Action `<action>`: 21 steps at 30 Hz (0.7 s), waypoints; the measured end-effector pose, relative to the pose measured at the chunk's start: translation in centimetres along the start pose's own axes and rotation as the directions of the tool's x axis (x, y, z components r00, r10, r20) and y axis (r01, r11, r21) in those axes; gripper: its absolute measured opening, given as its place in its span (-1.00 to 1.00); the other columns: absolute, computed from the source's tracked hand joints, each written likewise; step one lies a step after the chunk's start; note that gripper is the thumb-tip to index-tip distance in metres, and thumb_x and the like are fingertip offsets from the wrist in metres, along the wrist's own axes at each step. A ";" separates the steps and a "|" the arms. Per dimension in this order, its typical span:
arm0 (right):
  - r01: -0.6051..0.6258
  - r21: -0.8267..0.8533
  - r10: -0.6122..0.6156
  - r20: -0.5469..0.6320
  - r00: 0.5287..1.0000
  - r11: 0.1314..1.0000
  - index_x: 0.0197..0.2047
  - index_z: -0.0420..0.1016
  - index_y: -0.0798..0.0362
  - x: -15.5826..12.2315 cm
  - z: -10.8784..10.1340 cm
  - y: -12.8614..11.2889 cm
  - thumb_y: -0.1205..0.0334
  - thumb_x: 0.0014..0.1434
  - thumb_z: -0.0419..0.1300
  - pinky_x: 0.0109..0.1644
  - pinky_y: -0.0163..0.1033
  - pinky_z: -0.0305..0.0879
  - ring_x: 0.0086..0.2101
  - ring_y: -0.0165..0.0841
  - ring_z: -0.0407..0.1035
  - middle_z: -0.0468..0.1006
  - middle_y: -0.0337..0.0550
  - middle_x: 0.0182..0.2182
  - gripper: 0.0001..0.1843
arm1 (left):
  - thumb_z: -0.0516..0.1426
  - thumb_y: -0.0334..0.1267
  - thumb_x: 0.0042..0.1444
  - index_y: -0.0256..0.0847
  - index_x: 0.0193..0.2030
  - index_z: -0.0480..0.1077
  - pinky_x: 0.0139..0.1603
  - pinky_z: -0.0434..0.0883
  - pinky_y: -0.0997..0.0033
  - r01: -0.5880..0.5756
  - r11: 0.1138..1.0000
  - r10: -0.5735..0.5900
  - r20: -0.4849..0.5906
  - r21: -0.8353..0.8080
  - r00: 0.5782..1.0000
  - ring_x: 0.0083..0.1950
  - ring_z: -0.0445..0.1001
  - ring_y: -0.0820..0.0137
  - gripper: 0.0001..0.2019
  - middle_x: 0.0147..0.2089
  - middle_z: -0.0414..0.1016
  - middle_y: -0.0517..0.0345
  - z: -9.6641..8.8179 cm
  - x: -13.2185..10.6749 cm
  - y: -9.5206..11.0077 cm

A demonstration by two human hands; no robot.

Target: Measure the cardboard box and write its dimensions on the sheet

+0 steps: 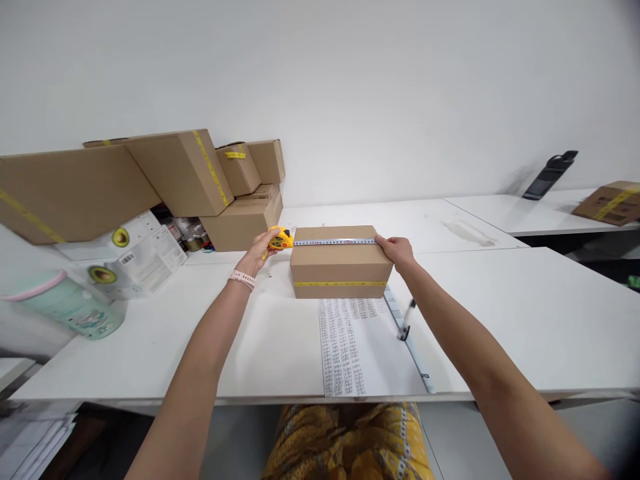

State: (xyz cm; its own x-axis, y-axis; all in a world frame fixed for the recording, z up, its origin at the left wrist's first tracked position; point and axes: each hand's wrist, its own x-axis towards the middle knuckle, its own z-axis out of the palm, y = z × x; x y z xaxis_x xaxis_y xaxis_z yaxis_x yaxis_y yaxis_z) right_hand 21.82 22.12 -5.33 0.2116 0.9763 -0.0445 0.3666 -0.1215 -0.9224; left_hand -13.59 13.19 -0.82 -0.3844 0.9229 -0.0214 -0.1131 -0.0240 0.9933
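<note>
yellow tape measure (281,238) clasped by left hand (260,252); right hand (398,251) pinches blade (335,242) over box (340,268)

Both arms are bare, stretched forward and converging on the box (341,263). Left hand (260,252) sits at the box's far left corner, fingers curled shut round a tape measure (281,239), with a pale band on the wrist. Right hand (399,251) sits at the box's far right corner, palm down, fingers pinched on the tape measure's end at the top edge.
</note>
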 end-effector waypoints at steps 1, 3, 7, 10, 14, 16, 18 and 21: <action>0.021 -0.053 -0.022 -0.023 0.999 0.998 -0.54 0.36 0.00 -0.1 -0.1 -0.1 -0.07 0.07 0.34 -0.37 -0.20 0.19 -0.43 -0.31 0.34 0.53 -0.11 -0.45 -0.61 | 0.39 -0.09 -0.16 -0.28 -0.25 0.52 -0.33 0.40 0.47 -0.008 1.000 0.008 -0.003 0.011 1.000 -0.29 0.54 0.37 -0.62 -0.30 0.60 0.05 0.1 -0.4 0.4; 0.063 -0.079 -0.067 -0.049 0.997 0.995 -0.55 0.33 0.00 -0.2 -0.5 -0.4 -0.05 0.11 0.31 -0.34 -0.19 0.17 -0.45 -0.33 0.29 0.49 -0.16 -0.50 -0.60 | 0.40 -0.10 -0.17 -0.29 -0.24 0.54 -0.32 0.40 0.48 -0.033 0.999 0.033 -0.004 0.029 0.999 -0.26 0.54 0.36 -0.61 -0.28 0.62 0.04 0.0 -2.0 1.6; 0.244 0.163 -0.233 -0.083 0.969 0.956 -0.48 0.38 0.02 -0.3 -1.6 -1.9 -0.08 0.15 0.26 -0.27 -0.23 0.19 -0.40 -0.37 0.27 0.47 -0.20 -0.46 -0.63 | 0.40 -0.08 -0.08 -0.28 0.01 0.54 -0.34 0.41 0.49 -0.080 0.993 0.059 0.225 0.085 0.973 -0.15 0.57 0.29 -0.49 -0.08 0.64 -0.07 -0.7 -8.9 2.3; 0.398 0.224 -0.409 0.003 0.912 0.890 -0.41 0.46 0.03 -0.5 -1.3 -3.7 -0.15 0.14 0.25 -0.18 -0.23 0.24 -0.31 -0.34 0.31 0.50 -0.19 -0.39 -0.61 | 0.39 -0.01 -0.02 -0.20 0.14 0.47 -0.37 0.52 0.36 0.118 0.988 -0.155 0.570 0.102 0.807 -0.23 0.56 0.28 -0.40 -0.04 0.60 -0.09 0.1 -15.9 -0.5; 0.453 0.122 -0.467 0.312 0.827 0.883 -0.38 0.49 0.04 -0.6 1.5 -6.2 -0.15 0.16 0.23 -0.11 -0.18 0.28 -0.25 -0.27 0.38 0.57 -0.12 -0.30 -0.61 | 0.44 0.03 -0.10 -0.22 0.03 0.43 -0.36 0.59 0.27 0.436 0.897 -0.280 0.670 -0.072 0.688 -0.29 0.57 0.29 -0.40 -0.10 0.55 -0.04 4.0 -21.9 -5.8; 0.423 0.004 -0.393 0.377 0.839 0.906 -0.30 0.52 0.03 -0.2 3.2 -7.3 -0.14 0.18 0.21 -0.10 -0.15 0.29 -0.22 -0.22 0.41 0.60 -0.06 -0.20 -0.63 | 0.40 0.06 -0.05 -0.24 -0.02 0.43 -0.40 0.58 0.31 0.424 0.885 -0.224 0.620 -0.194 0.752 -0.32 0.56 0.32 -0.44 -0.13 0.53 -0.02 6.4 -22.3 -6.9; 0.391 -0.146 -0.317 0.367 0.874 0.909 -0.19 0.55 0.02 0.5 4.6 -8.0 -0.15 0.21 0.18 -0.06 -0.10 0.31 -0.16 -0.16 0.44 0.61 0.01 -0.10 -0.61 | 0.36 0.13 -0.02 -0.28 -0.05 0.45 -0.41 0.57 0.33 0.393 0.882 -0.193 0.563 -0.258 0.803 -0.35 0.55 0.34 -0.44 -0.15 0.53 -0.03 8.4 -21.3 -6.6; 0.367 -0.341 -0.264 0.312 0.913 0.866 -0.08 0.57 0.00 1.7 6.0 -8.6 -0.16 0.24 0.13 0.05 -0.02 0.30 -0.03 -0.06 0.43 0.58 0.10 0.02 -0.56 | 0.35 0.19 -0.05 -0.31 -0.08 0.47 -0.42 0.57 0.32 0.380 0.887 -0.210 0.504 -0.261 0.838 -0.39 0.54 0.35 -0.40 -0.16 0.54 -0.04 10.1 -19.1 -4.9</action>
State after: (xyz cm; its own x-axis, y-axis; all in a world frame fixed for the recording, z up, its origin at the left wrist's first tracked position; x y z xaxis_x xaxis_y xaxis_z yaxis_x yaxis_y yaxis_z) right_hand 13.56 25.88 0.21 -0.1861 0.9790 0.0836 0.7035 0.1922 -0.6842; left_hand 3.53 -0.43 -4.14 0.1635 0.9719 -0.1694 -0.4857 0.2287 0.8437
